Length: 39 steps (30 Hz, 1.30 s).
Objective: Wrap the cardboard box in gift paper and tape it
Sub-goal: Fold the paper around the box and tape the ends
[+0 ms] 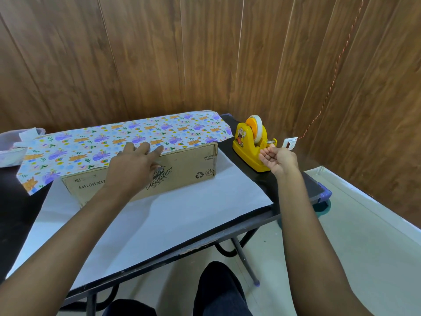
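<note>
- Clear plastic tub (13,142) sat at the far left edge of the table, holding what looked like crumpled white scraps, hard to make out.
- Patterned gift paper (95,144), pale blue with purple and orange figures, was folded over the top of the cardboard box (182,169), and its white underside spread flat across the black table (293,195) toward the person.
- The box lay long-side on, in the middle of the table, its brown front face bare, printed lettering showing on it.
- Left hand (134,163) was down flat on the box's top front edge, fingers spread wide, pinning the paper's edge there, holding nothing.
- Just right of the box stood a yellow tape dispenser (250,144), a roll of pale tape (258,127) seated upright in it.
- Right hand (279,161) hovered at the dispenser's cutter end, palm turned up, fingers curled loosely inward; whether any tape was pinched between them, I couldn't tell.
- Beyond that hand, a small white wall fitting (289,142) showed on the wood panelling, a twisted red-and-white wire (335,71) climbing from it.
</note>
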Each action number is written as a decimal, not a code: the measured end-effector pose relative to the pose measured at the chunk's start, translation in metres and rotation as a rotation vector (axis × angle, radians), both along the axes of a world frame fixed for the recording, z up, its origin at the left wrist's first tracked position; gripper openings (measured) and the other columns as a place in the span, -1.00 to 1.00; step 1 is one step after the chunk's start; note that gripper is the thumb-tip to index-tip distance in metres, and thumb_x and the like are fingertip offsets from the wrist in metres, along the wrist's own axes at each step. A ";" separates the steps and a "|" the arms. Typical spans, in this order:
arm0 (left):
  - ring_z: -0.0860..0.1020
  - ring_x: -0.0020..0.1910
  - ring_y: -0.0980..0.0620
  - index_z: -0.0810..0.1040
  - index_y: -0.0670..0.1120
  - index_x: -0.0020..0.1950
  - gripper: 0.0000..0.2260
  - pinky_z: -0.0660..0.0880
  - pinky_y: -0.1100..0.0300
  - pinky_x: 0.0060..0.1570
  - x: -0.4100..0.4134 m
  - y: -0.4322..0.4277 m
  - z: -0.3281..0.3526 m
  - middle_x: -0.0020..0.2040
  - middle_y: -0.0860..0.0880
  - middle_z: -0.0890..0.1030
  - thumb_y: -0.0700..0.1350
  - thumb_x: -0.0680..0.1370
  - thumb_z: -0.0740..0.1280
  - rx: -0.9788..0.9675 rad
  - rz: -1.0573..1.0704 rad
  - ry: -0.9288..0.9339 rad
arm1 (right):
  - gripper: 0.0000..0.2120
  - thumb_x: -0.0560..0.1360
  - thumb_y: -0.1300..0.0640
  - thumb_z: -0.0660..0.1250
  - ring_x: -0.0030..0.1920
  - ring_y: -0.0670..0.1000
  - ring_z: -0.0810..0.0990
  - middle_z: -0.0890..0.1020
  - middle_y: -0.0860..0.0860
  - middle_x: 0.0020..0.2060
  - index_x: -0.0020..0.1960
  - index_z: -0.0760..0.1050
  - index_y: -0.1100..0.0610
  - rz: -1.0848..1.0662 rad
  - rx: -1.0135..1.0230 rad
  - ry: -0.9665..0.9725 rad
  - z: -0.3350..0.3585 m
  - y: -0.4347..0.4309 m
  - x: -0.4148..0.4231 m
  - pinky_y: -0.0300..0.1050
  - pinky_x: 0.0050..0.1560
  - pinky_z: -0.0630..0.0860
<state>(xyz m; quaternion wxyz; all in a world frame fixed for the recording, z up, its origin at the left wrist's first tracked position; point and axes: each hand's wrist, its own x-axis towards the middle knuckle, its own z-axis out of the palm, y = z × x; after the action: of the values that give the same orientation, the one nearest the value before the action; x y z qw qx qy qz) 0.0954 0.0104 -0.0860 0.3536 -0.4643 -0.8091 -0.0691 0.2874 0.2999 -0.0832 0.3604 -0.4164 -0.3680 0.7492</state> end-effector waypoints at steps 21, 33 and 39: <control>0.53 -0.27 -0.17 0.63 -0.10 0.11 -0.55 0.41 0.19 -0.49 0.006 -0.005 0.004 -0.16 -0.07 0.62 -0.04 0.26 0.58 -0.063 0.057 -0.071 | -0.49 0.54 0.48 0.08 -0.12 0.07 0.59 0.49 0.20 -0.05 0.42 0.20 0.15 -0.131 -0.297 0.294 0.015 -0.031 0.015 0.06 -0.19 0.59; 0.29 0.40 -0.01 0.34 -0.09 0.43 -0.53 0.44 0.01 0.12 -0.007 -0.066 0.018 0.44 0.00 0.33 0.01 0.55 0.29 -0.112 0.184 -0.433 | -0.81 0.57 0.37 0.18 -0.59 -0.15 0.48 0.47 0.07 -0.36 -0.20 0.44 0.26 0.623 0.119 0.037 0.020 -0.131 -0.056 -0.28 -0.50 0.53; 0.20 0.48 -0.02 0.26 -0.09 0.48 -0.54 0.14 0.12 0.40 -0.013 -0.117 0.008 0.48 -0.01 0.26 -0.21 0.57 0.24 -0.024 0.153 -0.456 | -0.75 0.54 0.39 0.23 -0.57 -0.13 0.34 0.44 0.08 -0.43 -0.31 0.43 0.27 0.833 0.403 0.005 0.030 -0.221 -0.112 -0.26 -0.49 0.52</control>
<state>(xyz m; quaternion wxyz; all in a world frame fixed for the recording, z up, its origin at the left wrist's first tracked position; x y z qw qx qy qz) 0.0820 -0.1062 -0.0780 0.1603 -0.3781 -0.9016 -0.1358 0.1750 0.0792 -0.0527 0.1031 -0.1528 -0.6414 0.7447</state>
